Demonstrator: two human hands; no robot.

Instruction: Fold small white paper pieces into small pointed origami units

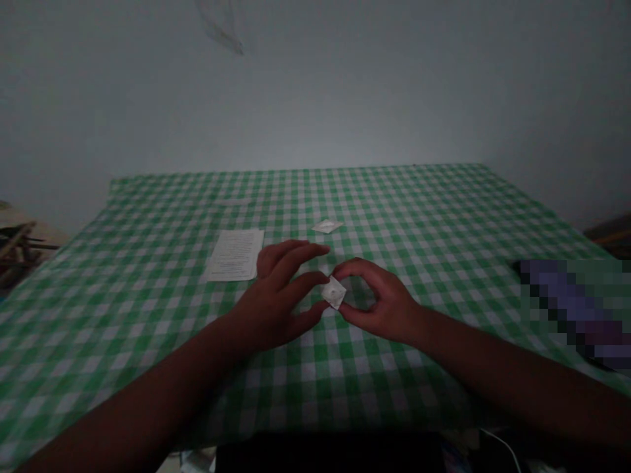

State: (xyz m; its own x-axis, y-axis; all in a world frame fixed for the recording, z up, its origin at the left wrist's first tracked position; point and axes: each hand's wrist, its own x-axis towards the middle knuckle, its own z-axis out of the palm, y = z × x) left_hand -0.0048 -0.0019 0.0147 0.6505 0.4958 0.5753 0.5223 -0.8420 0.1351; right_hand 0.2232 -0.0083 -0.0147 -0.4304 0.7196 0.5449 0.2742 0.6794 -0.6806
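Note:
Between my hands, above the near middle of the table, is a small white folded square of paper [334, 292], turned corner-up with a raised spot in its middle. My left hand [273, 309] pinches its left side with thumb and index finger, while the other fingers stretch out above. At its right side, the thumb and index finger of my right hand [387, 302] grip the top and bottom edges. A second white folded paper piece [327, 226], diamond-like in outline, lies on the tablecloth beyond my hands.
Left of my left hand lies a stack of printed paper sheets [236, 255]. Farther back is a faint pale strip [235, 202]. A dark, pixelated object [576, 309] lies at the right. The green checked tablecloth [419, 210] reaches back to the wall [315, 85].

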